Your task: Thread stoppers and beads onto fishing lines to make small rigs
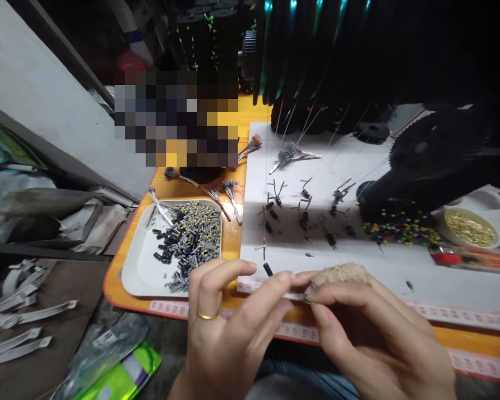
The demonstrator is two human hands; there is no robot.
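Head view: the surface [232, 244] carries a tray [141, 269] at its left end. Left hand [233, 325] and right hand [377, 325], the latter with a tan wrap [341, 274] on one finger, are closed in fingertip pinches on a pale piece [296, 297], partly hidden above the near edge; dulled feel under the wrap could let it slip off.

1. Packet [127, 373], glossy green with a purple patch; lower left.
2. Plastic bag [95, 355], clear, crumpled; beside the packet.
3. Strips [45, 316], white, several; on a brown surface [81, 280], far left.
4. Toothed wheel [437, 147], black; upper right.
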